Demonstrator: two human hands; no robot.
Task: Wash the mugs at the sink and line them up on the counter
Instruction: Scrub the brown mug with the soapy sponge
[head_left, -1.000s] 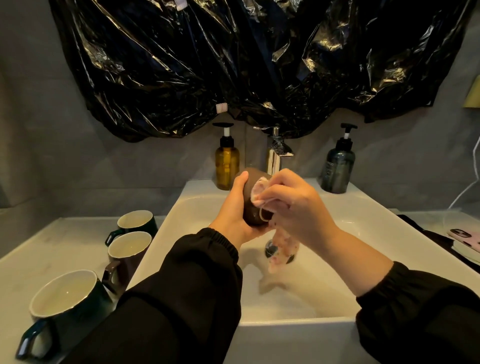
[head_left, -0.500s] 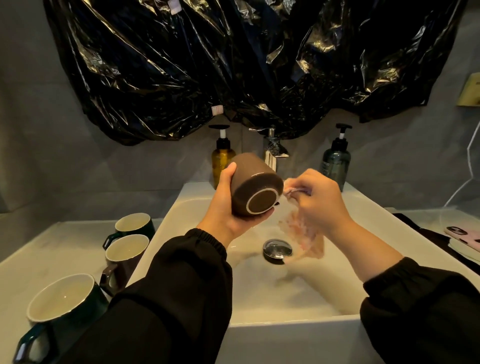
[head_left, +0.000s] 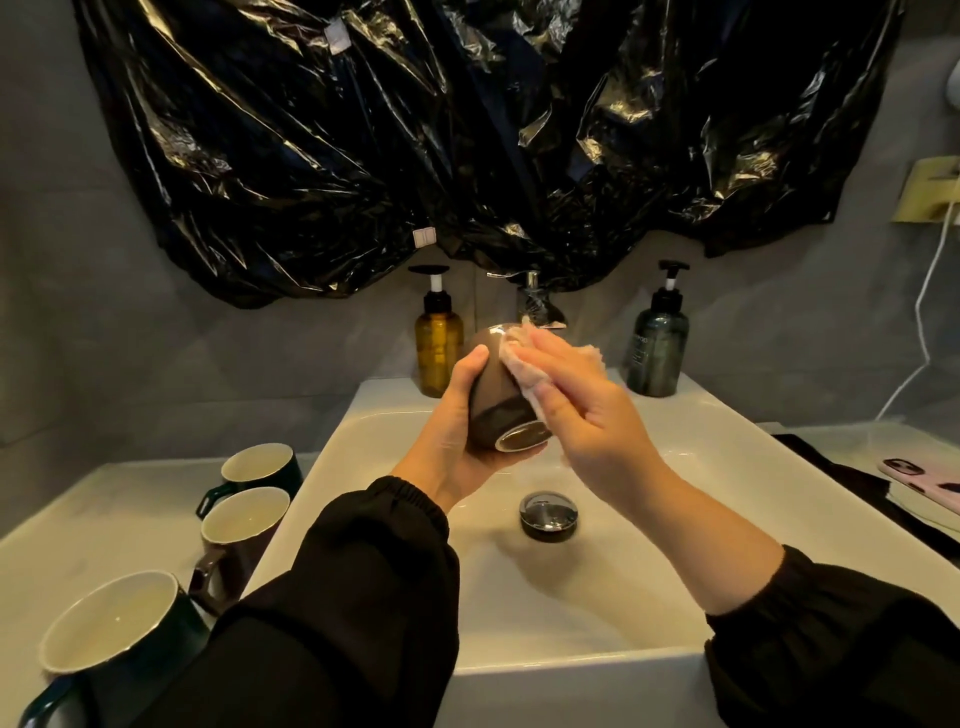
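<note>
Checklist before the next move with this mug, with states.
1. Left hand grips the mug: ok, fingers are wrapped round its side.
2. Mug over the sink: ok, its base faces the camera.
3. Cloth clear of the mug: not ok, the right hand presses it on the mug's side.
4. Water running at the tap: cannot tell.
5. Room on the counter: ok, three mugs stand left of the sink with bare surface beside them.
</note>
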